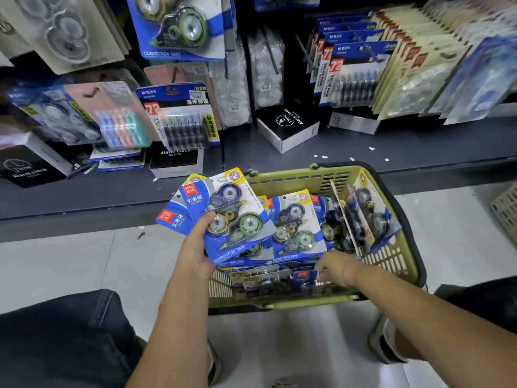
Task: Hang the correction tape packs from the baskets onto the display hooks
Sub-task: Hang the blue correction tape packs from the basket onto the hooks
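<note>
A green plastic basket (402,264) on the floor holds several blue correction tape packs (298,225). My left hand (197,247) grips a small fanned stack of these packs (223,208) above the basket's left rim, thumb on the top pack. My right hand (334,268) reaches down into the basket, fingers curled at a pack (305,277) near the front; whether it grips that pack is unclear. The same kind of pack (179,26) hangs on a display hook at the upper left.
A dark low shelf (363,147) runs behind the basket with alarm clock boxes (288,127). Other stationery packs (352,71) hang densely on hooks above. A second basket's corner (506,211) shows at the right edge. My knees flank the basket on the white tiled floor.
</note>
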Motion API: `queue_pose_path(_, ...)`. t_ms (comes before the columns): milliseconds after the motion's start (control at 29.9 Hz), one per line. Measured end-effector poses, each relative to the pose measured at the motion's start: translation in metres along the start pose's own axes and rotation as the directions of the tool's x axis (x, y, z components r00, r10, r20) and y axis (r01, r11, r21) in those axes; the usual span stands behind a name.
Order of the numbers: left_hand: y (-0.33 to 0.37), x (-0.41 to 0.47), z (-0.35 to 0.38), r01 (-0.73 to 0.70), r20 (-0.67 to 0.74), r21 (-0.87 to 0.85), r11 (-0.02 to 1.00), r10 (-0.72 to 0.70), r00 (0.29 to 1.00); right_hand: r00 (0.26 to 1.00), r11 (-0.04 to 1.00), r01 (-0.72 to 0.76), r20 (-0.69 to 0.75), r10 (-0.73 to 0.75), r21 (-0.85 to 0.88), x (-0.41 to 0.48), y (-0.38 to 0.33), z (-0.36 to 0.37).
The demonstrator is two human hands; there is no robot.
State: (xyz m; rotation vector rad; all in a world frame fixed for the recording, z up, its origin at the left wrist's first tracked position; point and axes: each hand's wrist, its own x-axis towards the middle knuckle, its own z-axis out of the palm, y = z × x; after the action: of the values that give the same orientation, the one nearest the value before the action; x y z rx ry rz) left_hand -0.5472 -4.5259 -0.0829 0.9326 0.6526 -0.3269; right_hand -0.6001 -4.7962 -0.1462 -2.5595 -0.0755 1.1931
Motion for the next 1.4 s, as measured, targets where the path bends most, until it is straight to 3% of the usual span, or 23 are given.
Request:
queue_pose_path(134, 0.004, 0.004, -0.007, -0.076, -0.068, 0.083, 0.994, 0.082, 0.994, 0.993, 0.997, 0.077, -0.091, -0.075, 0.017, -0.019, -0.011, -0.059)
queue_pose_path(234, 0.007, 0.007, -0.012, -0.146, -0.098, 0.193, 0.970, 0.167, 0.981, 0.969, 0.960, 0.189, -0.201, -0.147, 0.209, -0.051, -0.017, -0.115)
queue_pose_path(301, 0.009, 0.005, -0.010, -0.148, -0.039, 0.286, 0.947, 0.166, 0.985, 0.940, 0.911, 0.262, -0.298, -0.167, 0.318, -0.070, -0.020, -0.138)
queue_pose_path(401, 0.003, -0.003, 0.000, -0.055, 0.120, 0.407, 0.912, 0.006, 0.993, 0.853, 0.865, 0.382, -0.485, -0.194, 0.326, -0.082, -0.033, -0.147)
queue_pose_path(501, -0.011, -0.013, 0.011, 0.058, 0.197, 0.461, 0.886, -0.166, 0.966, 0.791, 0.913, 0.350, -0.589, -0.167, 0.210, -0.074, -0.044, -0.137)
queue_pose_path(735, -0.038, -0.029, 0.029, 0.064, 0.302, 0.574, 0.816, -0.284, 0.910, 0.784, 0.943, 0.270, -0.613, -0.098, 0.194, -0.048, -0.060, -0.109)
queue_pose_path(802, -0.033, -0.030, 0.030, 0.024, 0.286, 0.582, 0.813, -0.232, 0.930, 0.733, 0.937, 0.264, -0.679, -0.041, 0.229, -0.044, -0.060, -0.106)
queue_pose_path(835, -0.027, -0.027, 0.029, -0.009, 0.267, 0.562, 0.827, -0.171, 0.949, 0.669, 0.918, 0.295, -0.743, 0.000, 0.265, -0.042, -0.060, -0.105)
queue_pose_path(902, -0.008, -0.022, 0.027, -0.088, 0.202, 0.439, 0.894, -0.003, 0.979, 0.521, 0.848, 0.418, -0.850, 0.071, 0.327, -0.041, -0.058, -0.107)
queue_pose_path(935, 0.003, -0.019, 0.025, -0.138, 0.148, 0.355, 0.925, 0.090, 0.985, 0.505, 0.805, 0.473, -0.859, 0.085, 0.358, -0.040, -0.054, -0.108)
queue_pose_path(969, 0.014, -0.014, 0.020, -0.186, 0.077, 0.281, 0.942, 0.171, 0.982, 0.548, 0.770, 0.501, -0.833, 0.072, 0.396, -0.039, -0.050, -0.109)
queue_pose_path(1002, 0.025, -0.010, 0.014, -0.226, 0.003, 0.222, 0.949, 0.231, 0.973, 0.636, 0.756, 0.492, -0.771, 0.027, 0.432, -0.037, -0.047, -0.108)
queue_pose_path(1069, 0.042, -0.002, -0.003, -0.284, -0.103, 0.125, 0.951, 0.297, 0.949, 0.824, 0.775, 0.412, -0.559, -0.092, 0.479, -0.030, -0.043, -0.095)
queue_pose_path(1136, 0.051, 0.001, -0.016, -0.299, -0.159, 0.034, 0.954, 0.300, 0.940, 0.921, 0.803, 0.334, -0.352, -0.168, 0.493, -0.018, -0.045, -0.068)
queue_pose_path(1203, 0.051, 0.001, -0.022, -0.292, -0.172, -0.029, 0.956, 0.283, 0.944, 0.962, 0.867, 0.254, -0.204, -0.181, 0.429, -0.004, -0.048, -0.037)
queue_pose_path(1303, 0.042, -0.001, -0.019, -0.254, -0.190, -0.041, 0.966, 0.242, 0.952, 0.988, 0.984, 0.151, -0.060, -0.146, 0.092, 0.014, -0.049, -0.001)
queue_pose_path(1403, 0.033, -0.001, -0.016, -0.233, -0.208, -0.030, 0.972, 0.222, 0.953, 0.989, 0.993, 0.094, -0.107, -0.101, -0.071, 0.023, -0.045, 0.012)
